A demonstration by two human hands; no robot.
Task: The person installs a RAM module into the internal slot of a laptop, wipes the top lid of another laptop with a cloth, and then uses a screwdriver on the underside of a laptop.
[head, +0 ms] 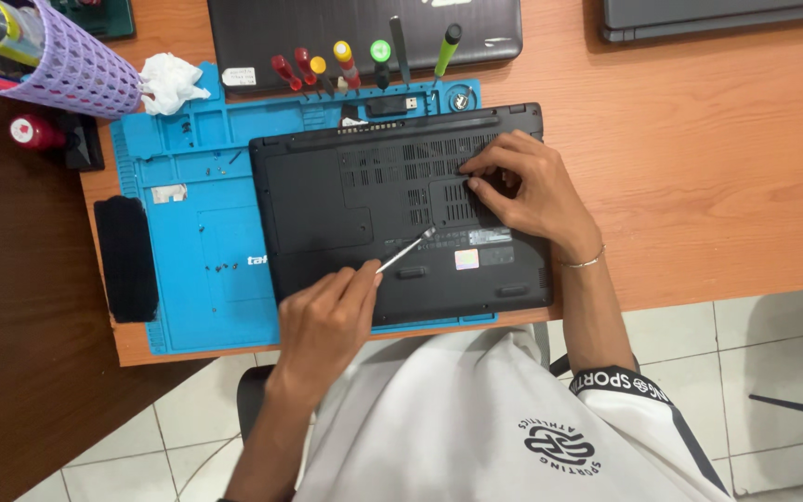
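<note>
Orange-brown wooden desk [699,167] beside a darker brown tabletop [20,335]. Floor [773,372] of pale square tiles with grey grout. Lighting even, no hard shadows.

Person seen from above, lower centre of the frame. White short-sleeved shirt [457,418] with a round black interlaced emblem [561,446] under arched lettering at lower right; black sleeve band [620,383] bearing white lettering, with a dark stripe running down from it. Thin metallic bracelet [581,262] on the wrist at right of centre. Both forearms bare.
</note>
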